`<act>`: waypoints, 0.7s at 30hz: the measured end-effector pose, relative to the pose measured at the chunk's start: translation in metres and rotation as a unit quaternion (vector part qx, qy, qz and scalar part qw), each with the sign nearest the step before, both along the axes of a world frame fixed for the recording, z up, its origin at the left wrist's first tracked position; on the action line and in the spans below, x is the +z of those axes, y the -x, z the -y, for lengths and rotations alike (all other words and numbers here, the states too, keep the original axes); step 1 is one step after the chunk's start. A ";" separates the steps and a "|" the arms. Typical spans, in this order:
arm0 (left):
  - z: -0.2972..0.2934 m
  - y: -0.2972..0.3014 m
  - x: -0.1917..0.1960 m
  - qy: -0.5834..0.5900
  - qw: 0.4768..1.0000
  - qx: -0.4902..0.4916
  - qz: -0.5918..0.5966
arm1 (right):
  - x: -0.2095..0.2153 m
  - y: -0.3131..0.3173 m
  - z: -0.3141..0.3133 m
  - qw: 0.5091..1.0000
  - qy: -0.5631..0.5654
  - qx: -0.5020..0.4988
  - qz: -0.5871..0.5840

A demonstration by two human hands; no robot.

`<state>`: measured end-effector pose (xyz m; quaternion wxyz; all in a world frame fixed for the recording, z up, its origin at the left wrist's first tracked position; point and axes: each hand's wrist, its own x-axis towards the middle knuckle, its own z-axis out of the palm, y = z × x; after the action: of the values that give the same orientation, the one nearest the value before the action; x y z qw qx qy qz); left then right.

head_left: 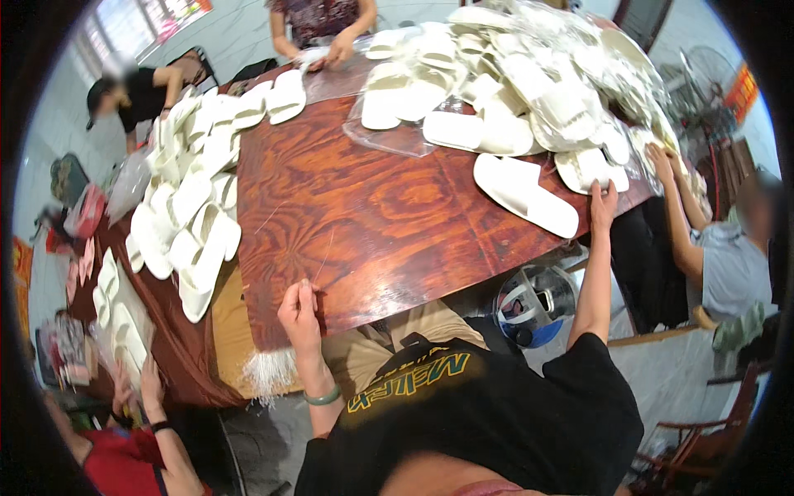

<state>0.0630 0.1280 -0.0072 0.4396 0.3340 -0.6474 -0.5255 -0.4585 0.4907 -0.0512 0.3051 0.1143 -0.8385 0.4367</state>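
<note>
My right hand (605,203) reaches to the right side of the table and grips the near edge of a white slipper (583,168). Beside it, another white slipper (525,195) lies on the tabletop, apart from the hand. My left hand (299,313) is at the table's near left edge with its fingers closed in a pinch. Whatever those fingers may hold is too small to make out. A thin pale thread (327,258) shows on the wood just beyond them. Below the left hand, a bundle of white threads (269,369) hangs at the table's corner.
The brown wooden table (356,198) carries a large pile of white slippers (529,74) at the back right, some in clear plastic. More slippers (194,198) are heaped at the left. Several people work around it. A helmet (535,306) sits below the near edge.
</note>
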 end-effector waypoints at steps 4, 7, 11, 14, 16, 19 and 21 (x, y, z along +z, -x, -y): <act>0.005 -0.012 0.000 -0.012 1.000 0.002 0.004 | 0.001 -0.033 0.018 0.997 -0.001 -0.008 -0.077; 0.001 -0.006 -0.004 0.008 0.995 -0.041 0.088 | 0.043 -0.142 0.075 0.982 0.076 0.172 0.027; -0.039 0.029 0.013 0.072 0.956 -0.273 0.083 | 0.086 -0.288 0.160 0.771 0.047 0.604 0.197; -0.054 0.018 0.043 0.120 0.937 -0.325 0.047 | 0.085 -0.345 0.204 0.495 -0.083 0.794 0.343; -0.045 0.009 0.044 0.188 0.943 -0.263 -0.077 | 0.090 -0.368 0.226 0.537 -0.046 0.766 0.351; -0.023 -0.023 0.051 -0.033 0.964 -0.258 -0.051 | 0.101 -0.373 0.260 0.473 -0.156 0.739 0.453; 0.001 -0.026 0.059 -0.111 0.961 -0.251 -0.045 | 0.110 -0.364 0.289 0.475 -0.200 0.752 0.411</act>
<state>0.0886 0.1269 0.0516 0.2825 0.1837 -0.6276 -0.7019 -0.0945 0.2013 0.0588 -0.5509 0.5667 -0.5249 0.3160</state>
